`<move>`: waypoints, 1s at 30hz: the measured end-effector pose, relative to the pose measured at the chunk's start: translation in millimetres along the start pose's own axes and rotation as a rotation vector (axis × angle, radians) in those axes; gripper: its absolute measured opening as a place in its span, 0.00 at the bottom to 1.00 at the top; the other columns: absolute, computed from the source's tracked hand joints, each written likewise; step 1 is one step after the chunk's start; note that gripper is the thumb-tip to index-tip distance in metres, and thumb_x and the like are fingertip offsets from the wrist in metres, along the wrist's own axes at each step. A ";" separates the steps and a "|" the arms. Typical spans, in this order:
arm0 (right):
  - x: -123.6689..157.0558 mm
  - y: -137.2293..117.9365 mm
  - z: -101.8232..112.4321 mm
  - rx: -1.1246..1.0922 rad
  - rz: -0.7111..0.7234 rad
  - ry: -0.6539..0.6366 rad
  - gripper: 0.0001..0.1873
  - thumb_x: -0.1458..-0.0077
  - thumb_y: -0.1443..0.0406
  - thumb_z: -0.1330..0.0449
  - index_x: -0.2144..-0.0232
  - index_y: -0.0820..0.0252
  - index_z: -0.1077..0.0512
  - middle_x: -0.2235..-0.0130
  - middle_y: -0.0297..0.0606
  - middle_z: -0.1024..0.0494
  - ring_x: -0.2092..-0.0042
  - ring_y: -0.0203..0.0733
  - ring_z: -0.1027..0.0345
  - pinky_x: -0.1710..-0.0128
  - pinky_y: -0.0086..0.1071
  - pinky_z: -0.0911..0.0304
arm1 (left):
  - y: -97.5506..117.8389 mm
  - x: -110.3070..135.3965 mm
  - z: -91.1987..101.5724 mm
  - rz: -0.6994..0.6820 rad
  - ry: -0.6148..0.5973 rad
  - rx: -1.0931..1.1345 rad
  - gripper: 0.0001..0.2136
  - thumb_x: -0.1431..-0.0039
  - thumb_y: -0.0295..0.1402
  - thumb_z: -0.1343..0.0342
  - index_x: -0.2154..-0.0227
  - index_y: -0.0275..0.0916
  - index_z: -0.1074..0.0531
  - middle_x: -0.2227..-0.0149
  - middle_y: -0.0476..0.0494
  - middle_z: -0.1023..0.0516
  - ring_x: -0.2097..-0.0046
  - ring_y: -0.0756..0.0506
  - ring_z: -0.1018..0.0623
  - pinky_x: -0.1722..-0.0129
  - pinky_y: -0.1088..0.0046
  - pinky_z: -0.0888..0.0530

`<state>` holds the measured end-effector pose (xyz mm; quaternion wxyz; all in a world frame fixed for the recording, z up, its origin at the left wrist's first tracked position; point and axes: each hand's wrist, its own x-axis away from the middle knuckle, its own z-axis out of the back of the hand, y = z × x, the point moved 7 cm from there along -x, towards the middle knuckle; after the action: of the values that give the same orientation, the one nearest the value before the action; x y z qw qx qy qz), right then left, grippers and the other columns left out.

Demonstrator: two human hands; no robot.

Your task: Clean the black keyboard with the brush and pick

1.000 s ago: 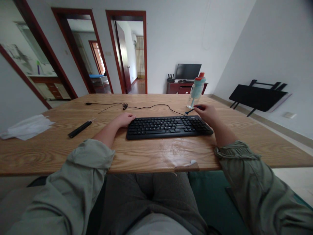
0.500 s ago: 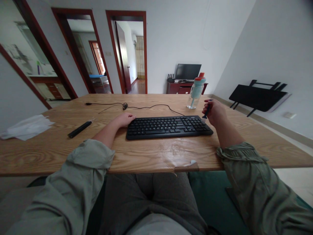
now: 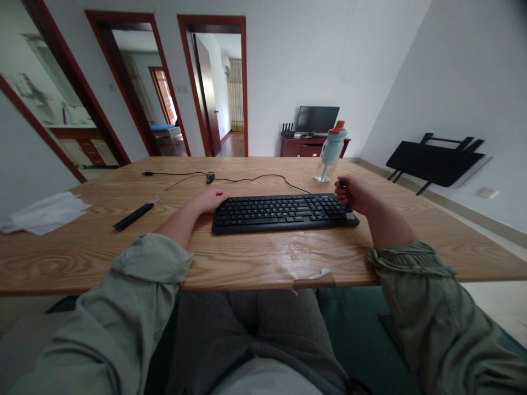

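A black keyboard [image 3: 280, 214] lies on the wooden table in front of me. My left hand [image 3: 212, 200] holds its upper left corner, fingers closed against the edge. Over the number pad at the right end, my right hand [image 3: 353, 195] is closed around a small dark blue brush [image 3: 348, 209]. The pale bristles of the brush point down at the keys near the lower right corner; most of the handle is hidden in my fingers. A black cable [image 3: 255, 179] runs from the back of the keyboard to the left, with a knot in it.
A clear water bottle [image 3: 329, 153] with a red and teal lid stands just behind my right hand. To the left lie a slim black tool or pouch [image 3: 135, 216] and crumpled white tissue [image 3: 45, 213]. Peeling film [image 3: 315, 281] marks the table's front edge.
My right hand has moved slightly left and down, taking the brush from the upper number pad toward the keyboard's lower right corner. My left hand stays in place.
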<state>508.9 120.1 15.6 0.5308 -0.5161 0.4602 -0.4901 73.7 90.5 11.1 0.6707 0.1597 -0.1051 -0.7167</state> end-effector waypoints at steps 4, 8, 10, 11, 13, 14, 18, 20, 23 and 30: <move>0.0 10.8 -3.0 -0.119 -0.130 0.009 0.11 0.40 0.62 0.51 0.75 0.55 0.44 0.81 0.28 0.49 0.81 0.32 0.58 0.86 0.25 0.59 | -0.2 -1.0 0.6 -0.003 0.011 0.003 0.22 0.41 0.48 0.54 0.66 0.37 0.21 0.65 0.41 0.18 0.62 0.41 0.23 0.60 0.67 0.30; -1.9 13.5 -4.5 -0.150 -0.141 0.023 0.11 0.41 0.63 0.51 0.76 0.55 0.44 0.82 0.27 0.50 0.82 0.32 0.61 0.86 0.24 0.61 | 0.4 -0.3 0.8 0.005 0.004 0.003 0.22 0.41 0.49 0.54 0.67 0.38 0.21 0.65 0.42 0.18 0.62 0.42 0.23 0.60 0.68 0.30; -5.0 13.3 -2.3 -0.173 -0.112 0.045 0.11 0.42 0.63 0.51 0.76 0.55 0.45 0.82 0.27 0.51 0.82 0.32 0.62 0.86 0.25 0.62 | 1.0 0.6 0.9 0.012 -0.002 0.004 0.22 0.40 0.49 0.54 0.66 0.37 0.21 0.64 0.42 0.18 0.62 0.42 0.23 0.60 0.68 0.30; -6.8 12.7 -1.0 -0.185 -0.090 0.057 0.11 0.42 0.63 0.51 0.77 0.55 0.45 0.82 0.27 0.51 0.82 0.32 0.62 0.86 0.25 0.62 | 1.3 1.0 1.0 0.015 -0.003 0.000 0.22 0.40 0.48 0.54 0.66 0.37 0.21 0.64 0.42 0.18 0.62 0.42 0.23 0.60 0.68 0.30; -9.6 9.9 0.7 -0.210 -0.034 0.076 0.12 0.42 0.63 0.51 0.77 0.54 0.46 0.83 0.27 0.52 0.82 0.33 0.62 0.86 0.26 0.60 | 2.2 1.6 1.4 0.012 -0.001 -0.012 0.22 0.40 0.48 0.55 0.65 0.36 0.21 0.64 0.41 0.18 0.62 0.41 0.23 0.60 0.68 0.30; -10.3 8.1 1.2 -0.228 -0.006 0.087 0.12 0.43 0.63 0.50 0.77 0.54 0.46 0.83 0.27 0.52 0.82 0.33 0.62 0.86 0.26 0.59 | 2.6 1.7 1.6 0.008 0.001 -0.016 0.22 0.40 0.47 0.55 0.65 0.36 0.21 0.64 0.41 0.19 0.62 0.41 0.23 0.61 0.68 0.30; -9.6 1.8 1.5 -0.373 0.074 0.149 0.13 0.43 0.62 0.50 0.79 0.55 0.46 0.83 0.29 0.49 0.82 0.33 0.58 0.86 0.27 0.55 | 3.5 1.5 1.8 -0.003 0.004 -0.030 0.22 0.40 0.47 0.55 0.66 0.36 0.21 0.66 0.41 0.19 0.62 0.41 0.23 0.61 0.68 0.30; -9.9 0.3 1.5 -0.435 0.108 0.177 0.14 0.42 0.62 0.51 0.79 0.55 0.46 0.84 0.29 0.49 0.82 0.33 0.56 0.85 0.27 0.53 | 3.5 1.4 2.4 -0.005 0.014 -0.026 0.22 0.41 0.47 0.55 0.67 0.36 0.21 0.66 0.41 0.19 0.63 0.41 0.23 0.61 0.68 0.30; -14.8 -0.6 2.7 -0.475 0.178 0.209 0.17 0.40 0.61 0.52 0.80 0.55 0.47 0.83 0.29 0.49 0.82 0.33 0.56 0.84 0.27 0.53 | 3.5 1.5 2.5 -0.006 0.023 0.000 0.21 0.42 0.47 0.54 0.67 0.37 0.21 0.67 0.41 0.19 0.64 0.42 0.23 0.62 0.69 0.30; -33.8 -3.2 3.1 -0.444 0.328 0.259 0.20 0.38 0.60 0.54 0.82 0.56 0.47 0.82 0.31 0.48 0.80 0.34 0.55 0.80 0.30 0.54 | 2.4 0.4 2.4 -0.008 0.029 -0.004 0.20 0.41 0.47 0.53 0.68 0.38 0.21 0.67 0.42 0.19 0.64 0.42 0.23 0.62 0.69 0.30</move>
<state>508.5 154.0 18.3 0.4139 -0.4712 0.6973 -0.3470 75.0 89.7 14.2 0.6696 0.1691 -0.0934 -0.7172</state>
